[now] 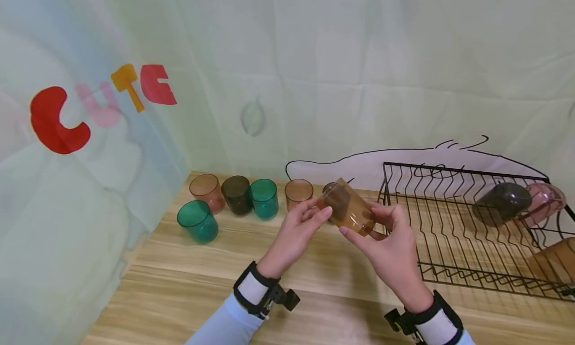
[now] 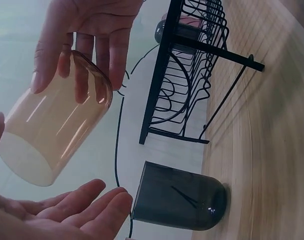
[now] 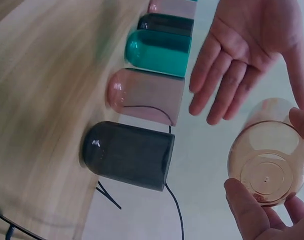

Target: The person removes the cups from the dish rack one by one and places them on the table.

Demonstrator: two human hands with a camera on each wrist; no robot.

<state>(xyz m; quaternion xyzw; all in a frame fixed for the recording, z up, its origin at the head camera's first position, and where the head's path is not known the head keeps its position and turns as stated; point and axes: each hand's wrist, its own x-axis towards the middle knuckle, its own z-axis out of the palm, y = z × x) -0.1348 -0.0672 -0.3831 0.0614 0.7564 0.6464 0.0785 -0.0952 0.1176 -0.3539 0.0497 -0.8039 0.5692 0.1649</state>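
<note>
My right hand (image 1: 393, 245) grips a clear amber cup (image 1: 352, 210) near its base, thumb and fingers around it. The cup is tilted above the table, its rim toward my left hand (image 1: 296, 230). In the right wrist view the left hand (image 3: 246, 55) has straight, spread fingers, its thumb close to the cup (image 3: 269, 165); whether it touches is unclear. Behind the held cup, a dark grey cup (image 3: 129, 155) stands upright, partly hidden in the head view. Left of it stand a pink cup (image 1: 298, 191), a teal cup (image 1: 264, 200) and a dark cup (image 1: 236, 196).
Farther left stand another pink cup (image 1: 207, 190) and a teal cup (image 1: 198, 222). At right a black wire rack (image 1: 449, 272) holds a dark cup (image 1: 503, 202), a pink cup (image 1: 543, 202) and an amber one (image 1: 557, 260). A printed curtain (image 1: 314, 75) hangs behind the wooden table (image 1: 179, 295).
</note>
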